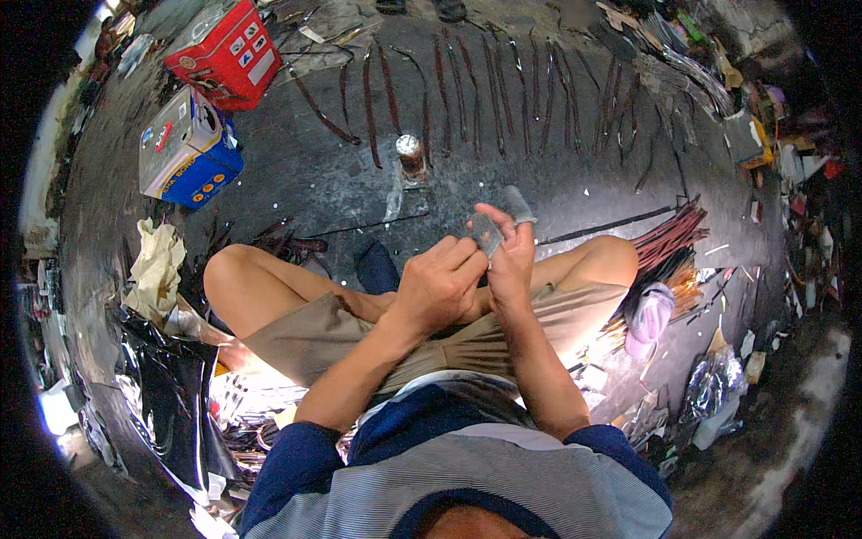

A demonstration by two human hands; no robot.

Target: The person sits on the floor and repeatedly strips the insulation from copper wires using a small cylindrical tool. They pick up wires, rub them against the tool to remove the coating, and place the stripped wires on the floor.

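Seen from the head camera, a person sits cross-legged on a dark, dusty floor (296,171), both forearms coming up from the lower edge and meeting above the lap. The left hand (437,286) is curled, its fingers bent and its thumb and forefinger pinching the lower edge of a small grey strip (489,232). The right hand (512,260) touches the left one, its fingers raised and closed on the same strip from the other side; a grey wrap (518,205) covers one raised fingertip. The strip sits between the two hands, held up in front of the knees and clear of the floor. Beyond the hands, a row of thin dark reddish sticks (467,90) lies spread on the floor, and a small stub with a shiny top (410,154) stands just before them. At upper left sit a red box (224,54) and, near it, a blue and white box (184,148). By the right knee lie a bundle of reddish sticks (669,241) and a pale purple bag (650,316). By the left knee are crumpled paper (157,265) and shiny black foil (171,386).
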